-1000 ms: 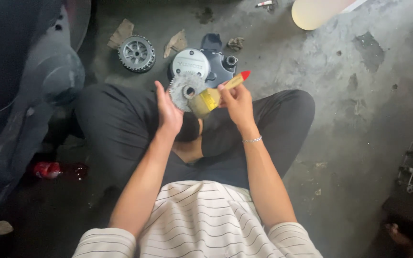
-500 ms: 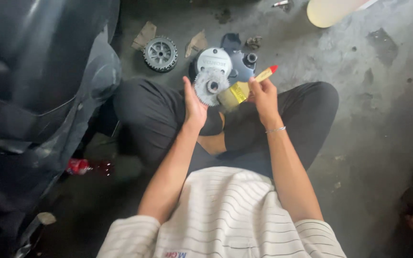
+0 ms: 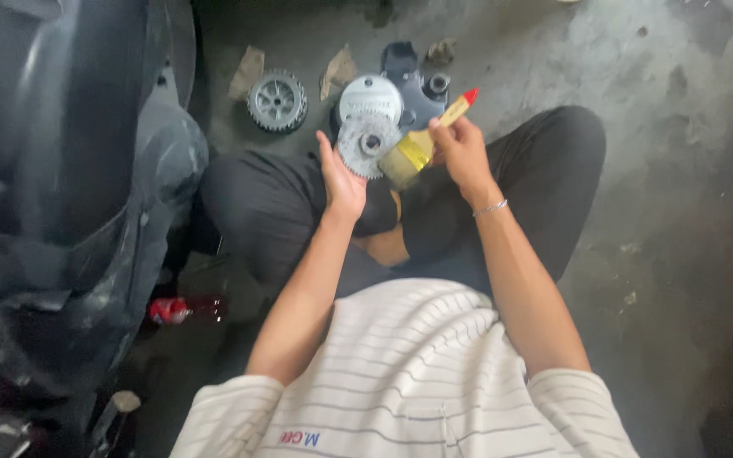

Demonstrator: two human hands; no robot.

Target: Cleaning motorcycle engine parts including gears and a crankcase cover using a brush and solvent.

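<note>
we are sitting cross-legged on the concrete floor (image 3: 655, 127), holding a round, grey, dusty metal disc (image 3: 366, 144) upright in our left hand (image 3: 341, 182), fingers curled behind its rim. it is showing a dark hub hole at its centre and a rough edge. our right hand (image 3: 460, 153) is closing around a paintbrush (image 3: 422, 144) with a wooden, red-tipped handle, its bristles touching the disc. a ribbed wheel-like part (image 3: 276, 101) is lying on the floor beyond our knee.
</note>
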